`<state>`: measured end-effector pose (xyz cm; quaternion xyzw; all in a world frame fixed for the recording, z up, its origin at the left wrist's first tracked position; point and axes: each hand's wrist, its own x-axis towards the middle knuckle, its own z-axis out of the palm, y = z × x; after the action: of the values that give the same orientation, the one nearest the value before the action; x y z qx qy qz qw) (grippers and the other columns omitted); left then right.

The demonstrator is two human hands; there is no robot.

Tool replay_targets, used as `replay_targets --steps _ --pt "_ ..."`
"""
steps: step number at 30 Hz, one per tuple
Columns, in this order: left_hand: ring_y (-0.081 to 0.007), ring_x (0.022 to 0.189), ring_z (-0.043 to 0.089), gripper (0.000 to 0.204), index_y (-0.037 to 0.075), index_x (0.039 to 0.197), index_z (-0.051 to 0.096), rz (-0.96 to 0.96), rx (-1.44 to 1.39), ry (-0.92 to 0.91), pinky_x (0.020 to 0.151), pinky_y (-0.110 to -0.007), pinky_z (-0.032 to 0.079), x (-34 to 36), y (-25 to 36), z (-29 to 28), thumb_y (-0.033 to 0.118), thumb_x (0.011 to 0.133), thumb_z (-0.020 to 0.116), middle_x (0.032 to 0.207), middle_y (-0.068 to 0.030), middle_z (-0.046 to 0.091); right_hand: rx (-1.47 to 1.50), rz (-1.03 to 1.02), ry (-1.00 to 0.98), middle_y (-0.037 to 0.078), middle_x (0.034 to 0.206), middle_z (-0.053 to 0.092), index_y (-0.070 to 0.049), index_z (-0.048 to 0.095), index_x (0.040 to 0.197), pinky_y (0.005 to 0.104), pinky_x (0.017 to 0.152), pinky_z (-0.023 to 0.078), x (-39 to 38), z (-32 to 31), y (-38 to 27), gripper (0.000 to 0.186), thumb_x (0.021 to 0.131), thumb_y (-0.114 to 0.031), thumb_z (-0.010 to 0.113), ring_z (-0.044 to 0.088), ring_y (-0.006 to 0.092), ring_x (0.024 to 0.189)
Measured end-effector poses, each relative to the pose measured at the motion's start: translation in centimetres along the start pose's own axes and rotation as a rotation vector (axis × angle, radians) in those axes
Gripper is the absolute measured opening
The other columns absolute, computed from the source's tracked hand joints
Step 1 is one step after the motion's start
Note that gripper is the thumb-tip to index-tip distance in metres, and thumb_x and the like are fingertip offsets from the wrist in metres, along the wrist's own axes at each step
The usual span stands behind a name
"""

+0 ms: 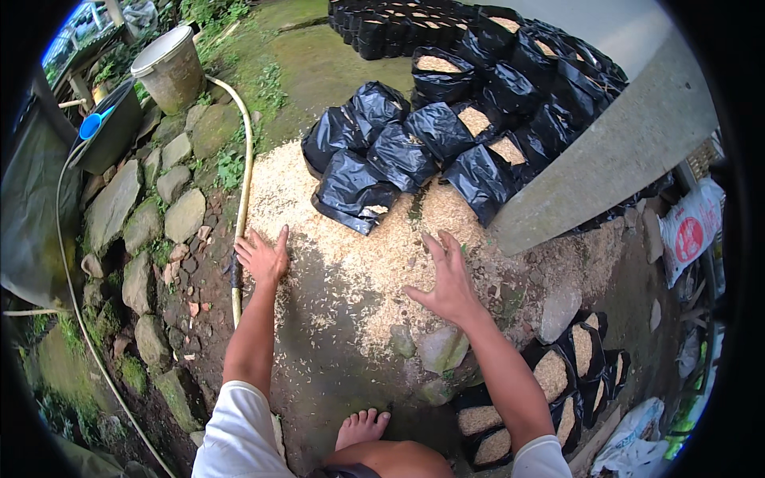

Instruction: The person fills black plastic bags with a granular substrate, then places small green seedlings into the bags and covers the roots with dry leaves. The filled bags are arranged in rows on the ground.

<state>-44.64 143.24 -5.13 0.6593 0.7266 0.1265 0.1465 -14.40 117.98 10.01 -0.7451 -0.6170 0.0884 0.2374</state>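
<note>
My left hand (261, 255) is spread open over the edge of a pile of pale husks (323, 231), beside a cream hose (239, 295); whether it touches either I cannot tell. My right hand (437, 275) has its fingers apart and curved, empty, above the husks at the centre right. Just beyond both hands lie black plastic bags (351, 191), crowded together, some showing husks at their tops. More filled black bags (582, 350) are at the lower right, near my right forearm. My bare foot shows at the bottom.
Rows of black bags (370, 32) stand behind. A concrete post (606, 151) slants at the right, near a white sack (689, 231). At the left are a stone edging (115, 207), a bucket (167, 80), a dark tub (107, 139) with a blue scoop, and a thin hose.
</note>
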Motion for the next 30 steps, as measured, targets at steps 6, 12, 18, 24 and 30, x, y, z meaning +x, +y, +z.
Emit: replay_targets --steps 6,12,18,24,30 --pt "-0.0442 0.160 -0.005 0.111 0.007 0.167 0.010 -0.159 -0.054 -0.115 0.127 -0.059 -0.001 2.3 2.6 2.0 0.088 0.093 0.023 0.172 -0.0263 0.000 -0.209 -0.134 0.021 0.023 0.170 0.007 -0.033 0.032 0.163 0.0707 0.118 0.028 12.8 9.0 -3.9 0.106 0.075 -0.037 0.091 0.008 0.0573 0.153" --pt "-0.0424 0.156 0.024 0.089 -0.005 0.160 0.030 0.369 -0.605 -0.138 0.129 -0.045 0.015 -0.3 10.3 2.9 0.066 0.107 0.021 0.166 -0.0299 0.027 0.026 -0.114 0.228 0.022 0.170 0.021 -0.007 0.071 0.128 0.0576 0.124 0.028 11.6 13.1 -2.3 0.051 0.078 0.001 0.074 0.012 0.0549 0.155" --pt "-0.0365 0.121 0.058 0.073 -0.015 0.137 0.049 -0.377 -1.425 -0.136 0.109 -0.045 0.040 -7.8 17.8 3.4 0.051 0.106 0.054 0.129 -0.0300 0.061 0.242 -0.037 0.281 0.021 0.166 0.033 -0.003 0.073 0.121 0.0514 0.122 0.036 9.7 12.4 -2.4 0.043 0.080 0.006 0.067 0.027 0.0481 0.153" --pt "-0.0484 0.141 0.041 0.082 -0.019 0.143 0.041 0.008 -1.107 0.120 0.119 -0.049 0.030 -11.3 20.2 -4.0 0.044 0.099 0.069 0.148 -0.0408 0.039 0.625 0.182 0.370 0.029 0.151 0.052 -0.001 0.072 0.110 0.0436 0.117 0.042 8.2 7.9 -4.1 0.033 0.081 0.008 0.060 0.049 0.0464 0.142" --pt "-0.0554 0.139 0.039 0.078 -0.016 0.144 0.047 0.507 -0.564 0.027 0.119 -0.055 0.029 -13.9 21.3 -11.8 0.039 0.094 0.072 0.148 -0.0453 0.036 1.543 0.708 0.231 0.006 0.104 0.067 -0.001 0.058 0.120 0.0267 0.066 0.058 5.1 4.4 -6.6 0.019 0.101 -0.001 0.056 0.067 0.0125 0.081"
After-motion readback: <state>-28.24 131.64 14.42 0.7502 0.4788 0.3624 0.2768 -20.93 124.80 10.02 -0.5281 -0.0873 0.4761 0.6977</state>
